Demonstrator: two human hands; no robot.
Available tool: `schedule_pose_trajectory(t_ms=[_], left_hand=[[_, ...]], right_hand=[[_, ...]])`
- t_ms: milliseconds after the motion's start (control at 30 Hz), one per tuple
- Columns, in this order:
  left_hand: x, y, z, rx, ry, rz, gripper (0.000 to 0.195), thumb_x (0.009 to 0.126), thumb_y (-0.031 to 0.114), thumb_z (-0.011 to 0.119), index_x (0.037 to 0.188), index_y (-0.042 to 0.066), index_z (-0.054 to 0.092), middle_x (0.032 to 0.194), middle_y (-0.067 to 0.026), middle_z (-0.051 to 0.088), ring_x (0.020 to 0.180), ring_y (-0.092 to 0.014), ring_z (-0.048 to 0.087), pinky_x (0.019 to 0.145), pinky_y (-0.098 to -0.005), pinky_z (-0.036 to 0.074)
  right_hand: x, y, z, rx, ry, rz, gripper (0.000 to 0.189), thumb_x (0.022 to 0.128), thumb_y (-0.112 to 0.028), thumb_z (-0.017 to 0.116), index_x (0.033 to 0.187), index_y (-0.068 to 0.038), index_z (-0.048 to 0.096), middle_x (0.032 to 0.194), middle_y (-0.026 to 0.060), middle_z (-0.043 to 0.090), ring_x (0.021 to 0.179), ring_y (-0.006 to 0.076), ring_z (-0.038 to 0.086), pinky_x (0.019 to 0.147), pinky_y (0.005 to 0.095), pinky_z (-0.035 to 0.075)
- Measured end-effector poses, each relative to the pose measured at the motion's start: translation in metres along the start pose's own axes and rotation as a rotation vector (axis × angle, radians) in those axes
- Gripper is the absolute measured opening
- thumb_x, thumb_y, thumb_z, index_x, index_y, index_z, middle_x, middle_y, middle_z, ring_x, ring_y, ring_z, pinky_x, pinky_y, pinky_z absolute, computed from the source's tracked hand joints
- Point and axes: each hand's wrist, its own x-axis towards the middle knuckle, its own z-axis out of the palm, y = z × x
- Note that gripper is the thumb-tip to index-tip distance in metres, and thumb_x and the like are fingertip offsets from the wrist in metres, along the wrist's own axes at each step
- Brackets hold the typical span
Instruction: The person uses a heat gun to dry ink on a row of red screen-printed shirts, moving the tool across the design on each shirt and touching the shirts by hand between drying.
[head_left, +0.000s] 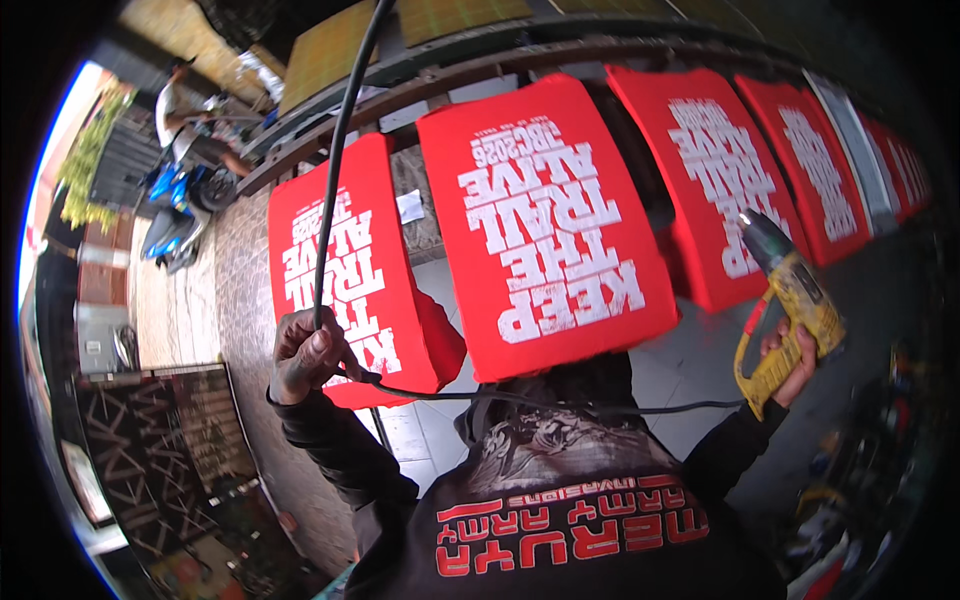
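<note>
My left hand (306, 358) is pinched around a black power cable (346, 127) that runs up out of view and also sags across my chest. At right, my right hand (801, 366) grips the handle of a worn yellow heat gun (814, 307), its metal nozzle pointing up and left. The nozzle's tip overlaps the edge of a red printed T-shirt (720, 150) in the view. Directly before me, another red T-shirt (551, 225) with a white print lies stretched flat over a board. A third red shirt (341, 262) is behind the cable and my left hand.
More red printed shirts (814, 172) continue along the row to the right. A long metal rail (450, 79) runs behind the boards. At the far left a person (184, 120) is beside a blue motor scooter (176, 206). Cluttered items (840, 480) stand at lower right.
</note>
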Motion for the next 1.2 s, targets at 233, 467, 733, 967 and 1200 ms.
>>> schedule_pose_trajectory(t_ms=[233,467,733,967,1200], left_hand=[[0.044,-0.061,-0.022,0.037,-0.231,-0.276,0.042,0.103,0.041,0.064,0.081,0.006,0.056,0.055,0.0022,0.042,0.042,-0.01,0.051,0.043,-0.0246,0.041],[0.034,-0.11,0.005,-0.239,-0.022,-0.265,0.047,0.108,0.041,0.054,0.073,0.01,0.047,0.053,0.0041,0.033,0.038,-0.009,0.035,0.04,-0.0275,0.036],[0.015,-0.142,0.0,-0.204,0.24,-0.155,0.042,0.103,0.039,0.061,0.076,0.009,0.047,0.055,0.0016,0.036,0.041,-0.013,0.039,0.042,-0.0316,0.041],[0.041,-0.147,-0.015,-0.284,0.352,-0.115,0.044,0.104,0.04,0.058,0.074,0.012,0.043,0.055,0.004,0.028,0.041,-0.011,0.031,0.042,-0.0309,0.033],[0.081,-0.148,-0.031,0.031,0.343,-0.103,0.046,0.106,0.041,0.054,0.073,0.011,0.044,0.053,0.0027,0.029,0.04,-0.012,0.031,0.042,-0.0302,0.034]], right_hand=[[-0.081,0.029,0.103,-0.532,0.102,0.166,0.03,0.088,-0.015,0.072,0.112,0.001,0.067,0.088,0.0062,0.067,0.071,0.0152,0.064,0.063,0.0299,0.054],[-0.04,0.058,0.124,-0.817,-0.218,0.002,0.038,0.088,-0.001,0.075,0.125,0.001,0.066,0.11,0.0081,0.073,0.096,0.0146,0.068,0.087,0.0321,0.055],[-0.014,0.06,0.149,-0.864,-0.339,0.129,0.033,0.087,0.004,0.072,0.119,0.001,0.067,0.1,0.0064,0.071,0.081,0.0115,0.066,0.072,0.0293,0.054],[-0.022,0.072,0.158,-0.861,-0.214,0.071,0.029,0.085,0.004,0.073,0.114,0.002,0.068,0.1,0.0066,0.072,0.08,0.014,0.067,0.072,0.033,0.054],[-0.024,0.065,0.183,-0.697,-0.07,0.198,0.033,0.087,0.006,0.071,0.119,0.003,0.065,0.097,0.006,0.069,0.078,0.0101,0.064,0.068,0.0283,0.052]])
